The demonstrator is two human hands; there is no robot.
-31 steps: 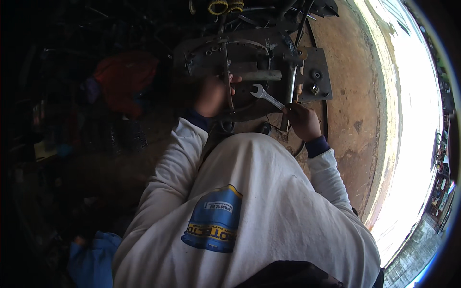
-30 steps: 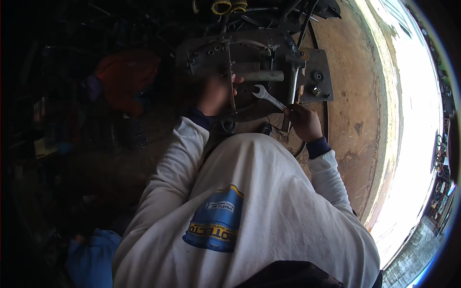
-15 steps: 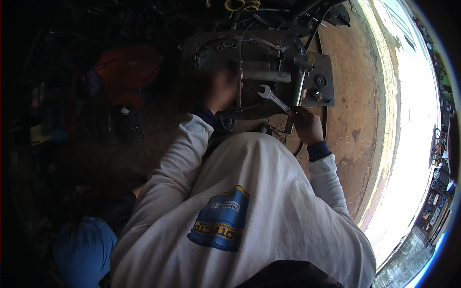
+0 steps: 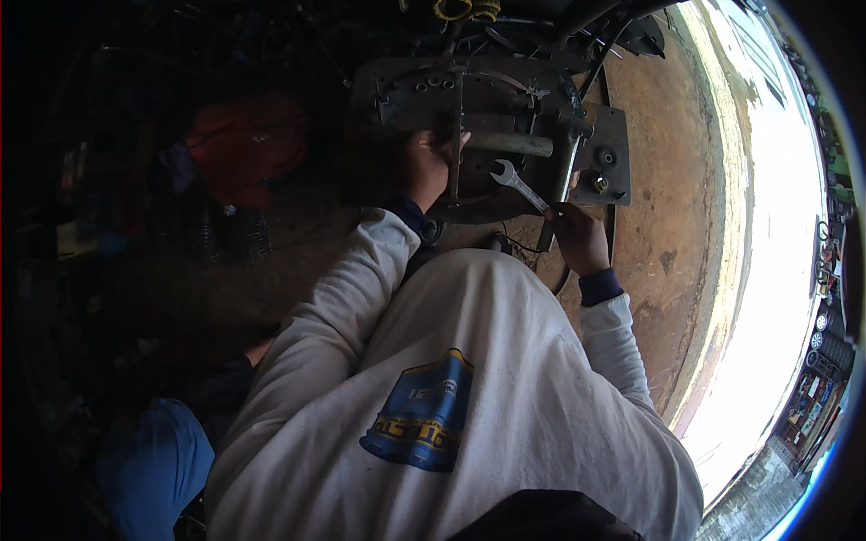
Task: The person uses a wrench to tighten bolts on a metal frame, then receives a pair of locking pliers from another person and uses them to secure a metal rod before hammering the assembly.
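Observation:
My right hand (image 4: 582, 239) is closed around the shank of a silver open-end wrench (image 4: 520, 187), whose open jaw points up and left over a dark metal plate frame (image 4: 397, 81). My left hand (image 4: 428, 169) is curled at the left end of a grey metal pipe (image 4: 512, 144), beside a thin upright metal bar (image 4: 457, 171). One fingertip shows past that bar; what the fingers grip is hidden. Right of the pipe, a shiny steel tube (image 4: 566, 167) slants down near the wrench.
Several nuts or rings (image 4: 435, 83) lie on the upper plate. A bolt head (image 4: 599, 184) sits on the right plate (image 4: 618, 135). Red cloth (image 4: 248, 144) lies in shadow at left. Another person's blue-clad leg (image 4: 155, 464) is at lower left. Brown floor (image 4: 672, 207) extends right.
My left hand, blurred before, has shifted slightly right and now shows sharply near the bar and pipe. My right hand keeps the wrench in almost the same place.

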